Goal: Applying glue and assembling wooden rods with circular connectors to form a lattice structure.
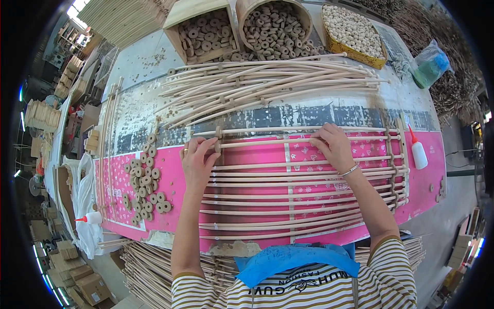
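Several thin wooden rods (267,179) lie side by side across the pink table cover, their right ends by an upright strip with wooden discs on it. My left hand (198,159) pinches a wooden disc (217,147) at the left end of the second rod from the back. Farther right along that same wooden rod (257,144), my right hand (333,148) grips it between thumb and fingers. Behind it lies another rod (267,129), with a disc near its left end.
Loose wooden discs (146,180) are heaped left of the rods. Glue bottles (419,154) (92,218) with red tips are at both sides. Beyond are a rod pile (247,85), a wooden box (172,38), a round tub (309,18) and a bead basket (355,53).
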Demonstrator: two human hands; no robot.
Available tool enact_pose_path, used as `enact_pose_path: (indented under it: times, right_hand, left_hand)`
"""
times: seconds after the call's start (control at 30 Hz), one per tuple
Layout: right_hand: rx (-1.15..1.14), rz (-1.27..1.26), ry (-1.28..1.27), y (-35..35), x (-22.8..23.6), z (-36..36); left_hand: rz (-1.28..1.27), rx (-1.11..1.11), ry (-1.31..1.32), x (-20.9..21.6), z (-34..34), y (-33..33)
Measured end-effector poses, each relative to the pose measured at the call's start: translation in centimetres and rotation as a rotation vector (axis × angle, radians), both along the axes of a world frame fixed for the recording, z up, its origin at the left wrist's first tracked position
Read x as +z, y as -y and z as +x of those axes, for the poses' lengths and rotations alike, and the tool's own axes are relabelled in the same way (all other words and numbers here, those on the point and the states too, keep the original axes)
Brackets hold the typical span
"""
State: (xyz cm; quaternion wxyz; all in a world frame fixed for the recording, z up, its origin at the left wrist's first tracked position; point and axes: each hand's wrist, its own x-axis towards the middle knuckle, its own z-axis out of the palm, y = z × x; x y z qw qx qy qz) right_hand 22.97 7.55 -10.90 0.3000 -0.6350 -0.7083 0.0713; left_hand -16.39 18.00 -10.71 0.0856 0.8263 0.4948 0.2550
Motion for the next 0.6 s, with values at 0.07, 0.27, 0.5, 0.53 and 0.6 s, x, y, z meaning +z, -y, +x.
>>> enact_pose_path:
  times: [0.07, 0.27, 0.5, 0.53, 0.6]
  right_hand:
    - [-0.018, 0.001, 0.005, 0.1, 0.2, 0.1]
    - [0.022, 0.043, -0.066, -0.4, -1.5, 0.2]
    - [-0.014, 0.079, -0.123, 0.1, -1.6, 0.2]
    - [-0.018, 0.044, -0.132, 0.2, -1.6, 0.3]
    - [-0.029, 0.018, -0.142, 0.3, -1.7, 0.4]
  left_hand:
    - [0.002, -0.011, 0.000, 0.1, 0.4, -0.1]
    - [-0.106, -0.012, 0.087, -1.7, -1.2, -0.9]
    - [-0.026, -0.020, -0.009, 0.4, 0.5, 0.0]
    - [-0.039, -0.015, -0.022, 0.7, 0.7, 0.1]
    - [-0.033, -0.014, -0.043, 0.7, 0.9, 0.1]
